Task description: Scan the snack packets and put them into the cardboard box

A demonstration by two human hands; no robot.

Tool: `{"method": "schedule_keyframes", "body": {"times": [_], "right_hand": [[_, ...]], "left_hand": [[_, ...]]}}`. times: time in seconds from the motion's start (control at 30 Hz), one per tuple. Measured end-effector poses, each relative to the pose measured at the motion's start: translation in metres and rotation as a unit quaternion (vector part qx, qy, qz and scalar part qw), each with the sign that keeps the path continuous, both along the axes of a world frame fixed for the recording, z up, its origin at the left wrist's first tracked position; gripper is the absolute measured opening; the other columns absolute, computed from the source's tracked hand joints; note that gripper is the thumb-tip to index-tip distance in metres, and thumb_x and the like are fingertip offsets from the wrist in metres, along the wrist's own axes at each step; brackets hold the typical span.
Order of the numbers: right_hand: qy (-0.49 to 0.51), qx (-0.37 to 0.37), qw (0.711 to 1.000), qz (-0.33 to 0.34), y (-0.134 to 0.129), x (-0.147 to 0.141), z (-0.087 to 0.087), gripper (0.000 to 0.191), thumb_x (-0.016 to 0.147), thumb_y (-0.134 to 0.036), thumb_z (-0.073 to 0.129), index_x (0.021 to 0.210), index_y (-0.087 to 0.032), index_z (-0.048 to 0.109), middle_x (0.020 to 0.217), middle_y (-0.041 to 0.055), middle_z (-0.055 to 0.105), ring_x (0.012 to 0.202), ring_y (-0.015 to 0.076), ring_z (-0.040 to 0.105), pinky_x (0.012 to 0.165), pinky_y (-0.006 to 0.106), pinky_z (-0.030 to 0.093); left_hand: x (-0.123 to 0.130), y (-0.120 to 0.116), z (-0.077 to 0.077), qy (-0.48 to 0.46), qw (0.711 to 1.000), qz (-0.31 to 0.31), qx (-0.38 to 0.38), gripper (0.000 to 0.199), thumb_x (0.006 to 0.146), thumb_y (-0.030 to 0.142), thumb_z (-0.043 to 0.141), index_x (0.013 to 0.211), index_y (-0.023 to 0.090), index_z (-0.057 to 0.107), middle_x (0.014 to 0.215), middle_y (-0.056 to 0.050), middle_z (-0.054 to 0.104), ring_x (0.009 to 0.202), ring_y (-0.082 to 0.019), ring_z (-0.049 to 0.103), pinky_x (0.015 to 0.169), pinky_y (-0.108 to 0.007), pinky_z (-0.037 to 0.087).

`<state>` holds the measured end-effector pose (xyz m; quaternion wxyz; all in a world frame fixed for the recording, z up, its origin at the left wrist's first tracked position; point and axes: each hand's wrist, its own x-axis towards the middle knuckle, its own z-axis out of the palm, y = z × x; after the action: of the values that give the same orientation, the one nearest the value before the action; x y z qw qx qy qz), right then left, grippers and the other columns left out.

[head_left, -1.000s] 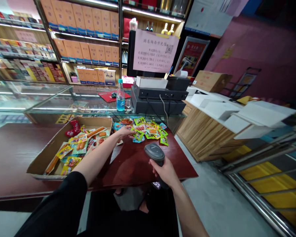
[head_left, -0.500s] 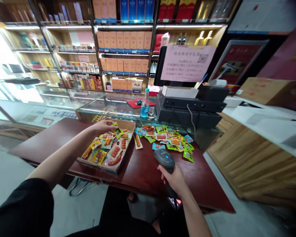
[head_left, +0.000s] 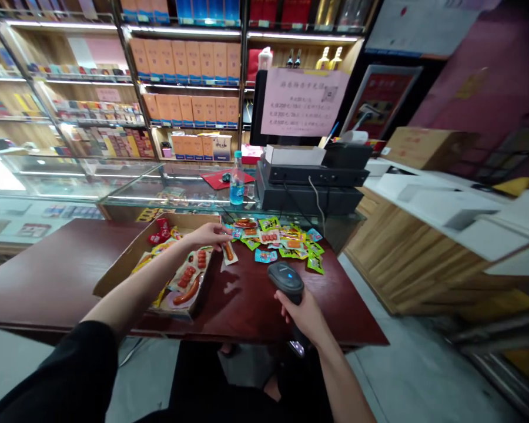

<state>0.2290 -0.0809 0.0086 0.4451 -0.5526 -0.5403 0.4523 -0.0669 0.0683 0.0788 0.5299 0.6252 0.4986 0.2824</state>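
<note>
My left hand [head_left: 212, 235] is over the right edge of a cardboard box [head_left: 114, 273], palm down, fingers slightly apart, with nothing visible in it. Its fingertips are by the upper end of a single sausage packet [head_left: 229, 252] on the table; whether they touch it is unclear. The box holds several sausage packets [head_left: 187, 276] and a red packet [head_left: 161, 231], partly hidden by my left forearm. My right hand [head_left: 306, 311] is closed round the handle of a black handheld scanner [head_left: 286, 279], which shows a blue light. Beyond it lies a pile of colourful snack packets [head_left: 291, 239].
Behind the dark red table [head_left: 247, 311] is a glass counter [head_left: 132, 188] with a blue drink bottle [head_left: 237, 182], a red mat [head_left: 211, 179] and a monitor bearing a pink notice [head_left: 302, 103]. Stocked shelves stand behind. A cardboard carton [head_left: 423, 147] sits at the right.
My left hand has moved from inside the box to its right edge, and the green packet it held is no longer seen in it. The view has shifted. My right hand still holds the scanner.
</note>
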Motion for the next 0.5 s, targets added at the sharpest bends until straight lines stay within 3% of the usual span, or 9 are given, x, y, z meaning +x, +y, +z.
{"method": "schedule_keyframes", "body": {"times": [0.13,0.23,0.33,0.5], "right_hand": [[-0.019,-0.014,0.999,-0.029,-0.008,0.01,0.003,0.036,0.075,-0.049,0.066,0.088,-0.017,0.056,0.063,0.0019,0.066,0.04,0.0112,0.054,0.036,0.021,0.043],[-0.03,-0.014,0.998,-0.047,-0.013,0.016,0.004,0.035,0.076,-0.049,0.065,0.088,-0.017,0.057,0.056,-0.0007,0.062,0.039,0.0121,0.054,0.037,0.022,0.043],[-0.036,-0.014,0.998,-0.059,-0.018,0.023,0.003,0.036,0.077,-0.048,0.065,0.093,-0.017,0.057,0.057,-0.0005,0.063,0.041,0.0133,0.056,0.038,0.022,0.045],[-0.049,-0.022,0.996,-0.075,-0.023,0.029,-0.002,0.034,0.078,-0.046,0.066,0.092,-0.017,0.057,0.052,-0.0024,0.06,0.038,0.012,0.053,0.036,0.021,0.043]], "left_hand": [[0.074,0.019,-0.026,0.016,0.997,-0.063,0.031,0.047,0.062,0.05,0.078,0.092,0.015,0.068,0.072,-0.002,0.067,0.065,-0.014,0.063,0.055,-0.022,0.048],[0.112,0.029,-0.04,0.047,0.989,-0.107,0.091,0.036,0.069,0.045,0.072,0.087,0.015,0.069,0.069,-0.001,0.066,0.06,-0.012,0.06,0.054,-0.021,0.045],[0.129,0.036,-0.054,0.104,0.977,-0.11,0.148,0.026,0.073,0.039,0.068,0.084,0.015,0.07,0.066,0.0,0.066,0.058,-0.012,0.059,0.055,-0.021,0.044],[0.125,0.042,-0.08,0.224,0.948,-0.052,0.219,0.02,0.077,0.027,0.063,0.09,0.015,0.071,0.079,-0.004,0.071,0.073,-0.016,0.064,0.067,-0.024,0.047]]}}
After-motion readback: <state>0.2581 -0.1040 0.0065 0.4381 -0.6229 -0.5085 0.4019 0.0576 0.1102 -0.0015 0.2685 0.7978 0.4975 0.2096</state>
